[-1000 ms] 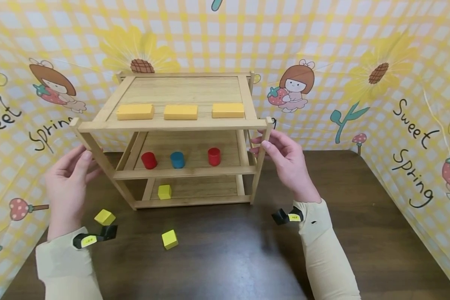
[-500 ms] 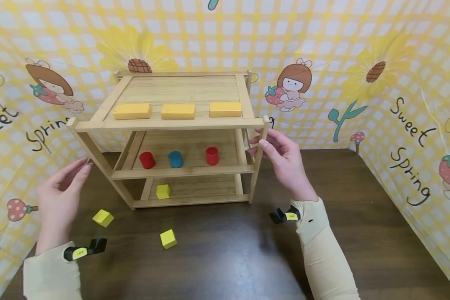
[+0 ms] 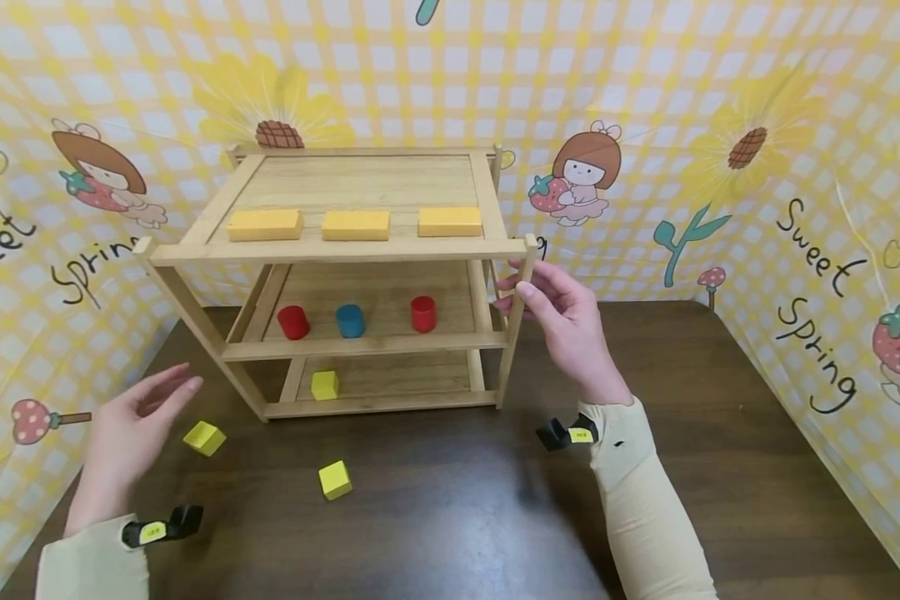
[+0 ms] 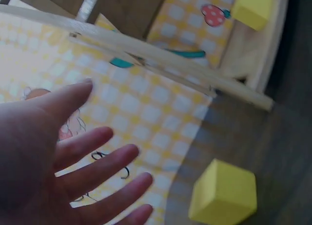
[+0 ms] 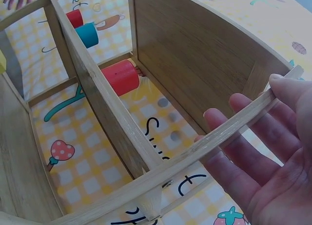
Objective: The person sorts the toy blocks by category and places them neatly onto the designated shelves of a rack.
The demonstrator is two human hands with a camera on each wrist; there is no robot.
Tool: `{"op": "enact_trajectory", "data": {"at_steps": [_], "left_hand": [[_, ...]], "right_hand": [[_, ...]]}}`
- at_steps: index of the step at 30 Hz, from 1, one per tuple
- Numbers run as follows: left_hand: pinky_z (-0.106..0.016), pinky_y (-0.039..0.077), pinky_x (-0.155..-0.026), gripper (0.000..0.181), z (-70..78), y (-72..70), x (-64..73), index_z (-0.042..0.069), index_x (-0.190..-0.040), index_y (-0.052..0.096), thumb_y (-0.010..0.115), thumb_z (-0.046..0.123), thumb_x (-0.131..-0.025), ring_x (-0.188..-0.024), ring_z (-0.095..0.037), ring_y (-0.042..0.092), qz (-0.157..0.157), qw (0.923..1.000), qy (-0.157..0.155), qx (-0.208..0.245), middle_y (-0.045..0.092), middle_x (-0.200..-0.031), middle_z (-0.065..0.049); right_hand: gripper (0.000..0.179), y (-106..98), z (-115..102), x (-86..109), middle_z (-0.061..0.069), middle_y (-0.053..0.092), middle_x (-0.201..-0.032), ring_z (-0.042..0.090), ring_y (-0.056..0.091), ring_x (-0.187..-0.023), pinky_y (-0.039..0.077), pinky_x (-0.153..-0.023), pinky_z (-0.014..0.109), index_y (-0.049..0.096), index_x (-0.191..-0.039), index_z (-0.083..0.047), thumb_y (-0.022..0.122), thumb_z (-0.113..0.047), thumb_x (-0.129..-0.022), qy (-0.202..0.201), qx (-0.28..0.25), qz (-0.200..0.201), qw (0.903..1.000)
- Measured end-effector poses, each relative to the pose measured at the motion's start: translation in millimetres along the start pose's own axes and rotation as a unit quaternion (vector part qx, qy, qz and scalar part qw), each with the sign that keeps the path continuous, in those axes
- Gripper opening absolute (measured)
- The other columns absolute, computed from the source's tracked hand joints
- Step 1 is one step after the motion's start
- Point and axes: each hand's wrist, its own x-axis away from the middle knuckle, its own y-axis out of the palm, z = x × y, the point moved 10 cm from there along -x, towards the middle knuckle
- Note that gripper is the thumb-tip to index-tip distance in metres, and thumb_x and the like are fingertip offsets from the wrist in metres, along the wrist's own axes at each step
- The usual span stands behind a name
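Observation:
A wooden three-tier shelf (image 3: 367, 248) stands on the dark table. My right hand (image 3: 570, 329) holds its front right post, thumb on the near side and fingers behind, as the right wrist view also shows. Off the shelf's left side, my left hand (image 3: 131, 433) is in the air with nothing in it; its fingers (image 4: 105, 171) look spread and relaxed in the left wrist view. Closest to it is a yellow cube (image 3: 205, 437) on the table, not touched. Another yellow cube (image 3: 335, 480) lies in front of the shelf, and a third yellow cube (image 3: 325, 385) sits on the bottom tier.
Three orange-yellow blocks, one being the middle block (image 3: 356, 226), line the top tier. On the middle tier stand a red cylinder (image 3: 293, 322), a blue cylinder (image 3: 350, 321) and another red cylinder (image 3: 423, 314). A checked cloth (image 3: 390, 75) surrounds the table (image 3: 435, 517).
My left hand has moved away from the shelf's front left post, down and toward the nearest yellow cube. The right hand stays on its post. The view has shifted slightly.

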Motion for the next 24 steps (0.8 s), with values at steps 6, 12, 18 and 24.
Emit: {"op": "enact_trajectory", "data": {"at_steps": [6,12,18,24], "left_hand": [[-0.039,0.051,-0.087,0.075,-16.7,26.6,6.4,0.003,-0.151,0.047,0.065,0.052,-0.098,-0.120,-0.028,0.061,-0.109,0.9929,-0.011,-0.046,0.053,-0.144,-0.025],[-0.066,0.044,-0.090,0.080,-29.4,36.0,10.3,-0.003,-0.148,0.047,0.068,0.053,-0.096,-0.124,-0.053,0.052,-0.150,0.9842,-0.011,-0.093,0.049,-0.144,-0.031],[-0.068,0.043,-0.089,0.087,-38.0,36.0,11.4,-0.004,-0.148,0.046,0.068,0.059,-0.093,-0.124,-0.056,0.049,-0.166,0.9783,-0.035,-0.119,0.047,-0.144,-0.031],[-0.068,0.045,-0.086,0.089,-41.4,35.3,11.0,-0.005,-0.146,0.049,0.070,0.062,-0.090,-0.121,-0.059,0.049,-0.173,0.9740,-0.045,-0.139,0.050,-0.139,-0.035]], "right_hand": [[0.033,0.8,0.0,0.0,0.023,0.070,-0.109,0.039,0.071,-0.088,0.059,-0.083,0.048,0.056,-0.134,0.012,0.056,-0.006,-0.105,-0.002,-0.006,-0.003,1.0000],[0.033,0.6,-0.5,0.4,0.022,0.070,-0.109,0.043,0.070,-0.088,0.059,-0.083,0.047,0.055,-0.134,0.013,0.055,-0.004,-0.105,-0.003,-0.007,-0.002,1.0000],[0.033,0.3,-0.2,0.1,0.022,0.070,-0.108,0.046,0.069,-0.088,0.060,-0.083,0.047,0.056,-0.134,0.012,0.056,-0.005,-0.105,-0.001,-0.002,0.000,1.0000],[0.033,-0.1,0.5,0.1,0.024,0.069,-0.109,0.043,0.071,-0.089,0.059,-0.083,0.047,0.057,-0.134,0.010,0.057,-0.005,-0.105,0.003,-0.003,0.003,1.0000]]}}
